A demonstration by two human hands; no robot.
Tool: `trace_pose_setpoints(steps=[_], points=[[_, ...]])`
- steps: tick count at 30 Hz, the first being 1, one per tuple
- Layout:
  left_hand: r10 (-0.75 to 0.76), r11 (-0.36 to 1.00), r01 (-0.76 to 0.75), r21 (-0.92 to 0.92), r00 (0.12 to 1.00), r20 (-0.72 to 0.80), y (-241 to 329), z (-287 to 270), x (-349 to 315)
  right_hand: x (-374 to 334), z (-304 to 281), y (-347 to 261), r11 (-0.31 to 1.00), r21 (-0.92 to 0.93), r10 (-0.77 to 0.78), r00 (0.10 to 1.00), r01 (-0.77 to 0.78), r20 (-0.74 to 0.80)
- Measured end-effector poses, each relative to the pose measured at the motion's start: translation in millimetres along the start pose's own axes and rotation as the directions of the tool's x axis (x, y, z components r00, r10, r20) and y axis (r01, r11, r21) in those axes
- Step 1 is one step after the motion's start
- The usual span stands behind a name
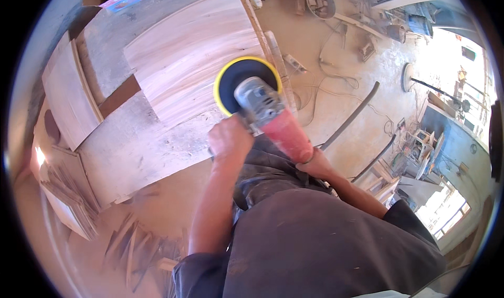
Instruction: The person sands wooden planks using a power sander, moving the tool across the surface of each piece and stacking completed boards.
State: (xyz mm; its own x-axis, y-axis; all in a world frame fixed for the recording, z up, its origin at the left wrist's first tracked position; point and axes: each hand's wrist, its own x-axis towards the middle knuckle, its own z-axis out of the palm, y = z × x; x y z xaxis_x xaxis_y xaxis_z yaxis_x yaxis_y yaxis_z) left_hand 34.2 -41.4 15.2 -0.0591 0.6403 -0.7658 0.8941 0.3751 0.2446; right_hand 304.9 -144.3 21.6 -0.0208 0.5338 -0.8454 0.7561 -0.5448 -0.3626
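Both my hands hold a disc sander [286, 135] with a red body and a grey metal head. Its round black pad [229, 82] with a yellow rim lies over the right edge of a pale wooden panel [189, 51]; whether it touches the wood, I cannot tell. Close to the sander's head, my left hand [231, 138] is closed, apparently around a side handle that is mostly hidden. Around the rear end of the red body wraps my right hand [316, 165], its fingers partly out of sight. The panel rests on a dusty grey worktable [142, 151].
More thin boards [68, 93] lie at the table's left side, and a stack of panels [68, 193] leans below them. Wood offcuts [131, 251] litter the floor at lower left. Cables [317, 82] run across the dusty floor to the right, near a pedestal fan [408, 77].
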Motion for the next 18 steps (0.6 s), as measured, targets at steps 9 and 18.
trace_pose_setpoints(steps=[9,18], points=[[0.242,0.970,-0.241,0.019,0.969,-0.045,50,-20,45,15,-13,6,0.942,0.314,0.143,0.988,-0.115,-0.066],[-0.148,0.989,0.143,-0.042,0.971,-0.187,-95,-22,15,43,26,-89,0.973,-0.146,-0.164,0.982,0.176,0.091]])
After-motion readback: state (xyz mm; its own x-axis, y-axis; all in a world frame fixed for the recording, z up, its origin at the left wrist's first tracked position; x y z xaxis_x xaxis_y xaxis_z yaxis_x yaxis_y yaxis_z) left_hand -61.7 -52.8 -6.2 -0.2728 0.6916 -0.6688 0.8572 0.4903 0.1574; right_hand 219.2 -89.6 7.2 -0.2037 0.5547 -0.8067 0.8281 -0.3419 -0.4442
